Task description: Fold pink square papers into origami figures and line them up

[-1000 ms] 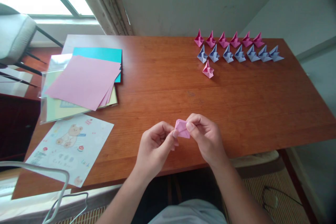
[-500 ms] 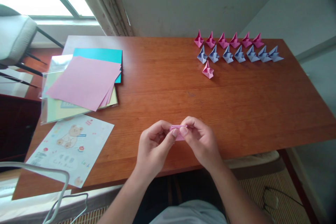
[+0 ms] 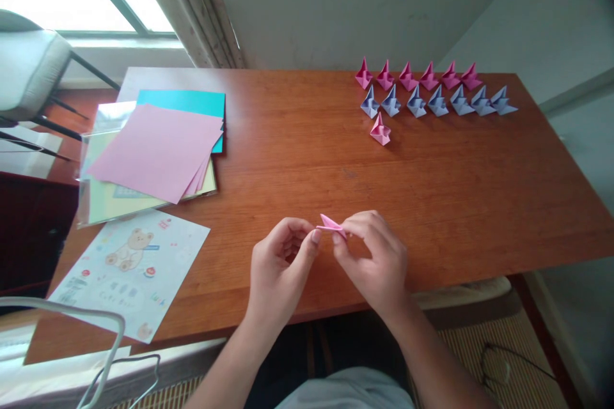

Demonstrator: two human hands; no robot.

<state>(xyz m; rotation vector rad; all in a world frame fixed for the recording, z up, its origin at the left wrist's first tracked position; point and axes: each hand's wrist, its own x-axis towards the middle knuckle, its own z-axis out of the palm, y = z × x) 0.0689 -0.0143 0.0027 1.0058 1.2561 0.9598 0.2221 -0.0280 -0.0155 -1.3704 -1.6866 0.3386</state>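
A small folded piece of pink paper is held between my two hands, over the front part of the wooden table. My left hand pinches its left tip between thumb and forefinger. On the other side, my right hand grips the right end with thumb and fingertips, which partly hide that end. A pointed flap stands up at the upper left of the fold. Farther off sits a finished light pink origami figure, its peak pointing up.
Behind it stand a row of purple-blue origami figures and a row of deep pink ones. Left on the table lie pink paper sheets, a turquoise sheet and a bear-printed sheet. A white tube curves at lower left.
The folded paper has turned from a flat face toward me to a thin, edge-on view with a point showing. My right hand has shifted its grip and moved slightly right.
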